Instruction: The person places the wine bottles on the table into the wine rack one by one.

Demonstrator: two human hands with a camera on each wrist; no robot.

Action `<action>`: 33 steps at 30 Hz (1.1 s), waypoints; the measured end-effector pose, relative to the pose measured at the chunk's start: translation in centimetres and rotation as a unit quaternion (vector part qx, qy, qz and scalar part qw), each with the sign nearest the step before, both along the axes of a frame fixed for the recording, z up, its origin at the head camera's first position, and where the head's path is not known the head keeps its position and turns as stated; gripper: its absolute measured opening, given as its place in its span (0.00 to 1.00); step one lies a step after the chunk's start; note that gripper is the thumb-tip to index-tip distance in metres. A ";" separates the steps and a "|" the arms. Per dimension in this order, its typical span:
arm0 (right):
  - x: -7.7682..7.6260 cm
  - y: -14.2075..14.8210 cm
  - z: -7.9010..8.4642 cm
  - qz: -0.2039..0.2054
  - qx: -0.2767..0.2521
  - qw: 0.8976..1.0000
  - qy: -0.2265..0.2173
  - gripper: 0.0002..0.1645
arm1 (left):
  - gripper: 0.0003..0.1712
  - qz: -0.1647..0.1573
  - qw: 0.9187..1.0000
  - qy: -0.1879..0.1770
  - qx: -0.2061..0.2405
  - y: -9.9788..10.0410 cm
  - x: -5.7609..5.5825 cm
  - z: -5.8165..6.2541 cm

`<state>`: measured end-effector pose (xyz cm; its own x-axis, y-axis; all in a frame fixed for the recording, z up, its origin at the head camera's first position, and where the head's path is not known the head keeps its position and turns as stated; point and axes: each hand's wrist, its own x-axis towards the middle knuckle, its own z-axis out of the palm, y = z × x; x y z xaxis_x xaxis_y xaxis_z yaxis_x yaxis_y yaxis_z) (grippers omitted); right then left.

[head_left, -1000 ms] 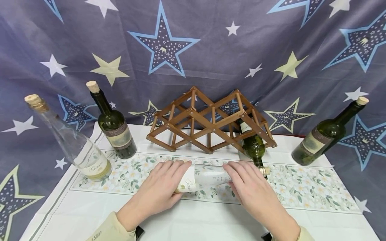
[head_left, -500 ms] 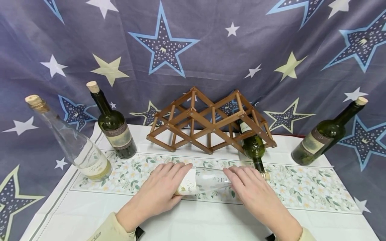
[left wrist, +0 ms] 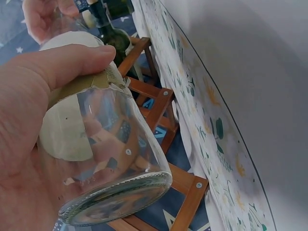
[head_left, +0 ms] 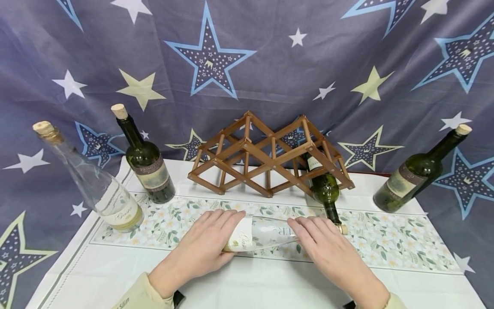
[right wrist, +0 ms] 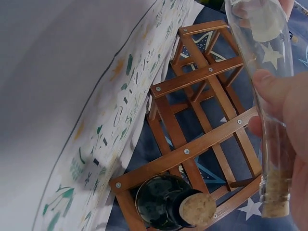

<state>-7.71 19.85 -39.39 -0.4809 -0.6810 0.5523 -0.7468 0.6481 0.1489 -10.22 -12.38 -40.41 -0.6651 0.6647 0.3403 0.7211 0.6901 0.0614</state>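
Observation:
Both hands hold a clear glass bottle [head_left: 270, 233] lying sideways in the air or close over the floral strip, its base to the left. My left hand [head_left: 210, 234] grips the labelled base end; in the left wrist view its thumb [left wrist: 86, 60] lies over the label. My right hand [head_left: 326, 240] curls round the neck, and in the right wrist view the cork [right wrist: 276, 199] sticks out past that hand. Behind the bottle stands a brown wooden wine rack [head_left: 270, 165]. A green wine bottle [head_left: 325, 186] lies in its right section, neck pointing toward me.
At left stand another clear corked bottle [head_left: 121, 210] and a dark green wine bottle [head_left: 154, 176]. A green wine bottle [head_left: 405, 182] stands at far right. The white tablecloth [head_left: 262, 283] carries a floral strip [head_left: 390, 244]. A star-patterned curtain [head_left: 262, 64] hangs behind.
The clear bottle has come slightly toward me and turned a little about its length, so its label and lettering show more. My right hand has shifted slightly down and right with it.

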 end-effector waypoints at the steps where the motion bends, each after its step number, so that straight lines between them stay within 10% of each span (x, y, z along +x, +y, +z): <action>1: 0.0 0.0 0.0 0.001 -0.001 1.000 0.000 0.26 | 0.54 0.000 1.000 0.000 0.002 0.0 0.0 0.0; 33: 0.7 2.8 0.5 -0.022 -0.004 1.000 -0.020 0.29 | 0.54 -0.003 0.999 0.029 0.039 -0.4 -0.1 0.8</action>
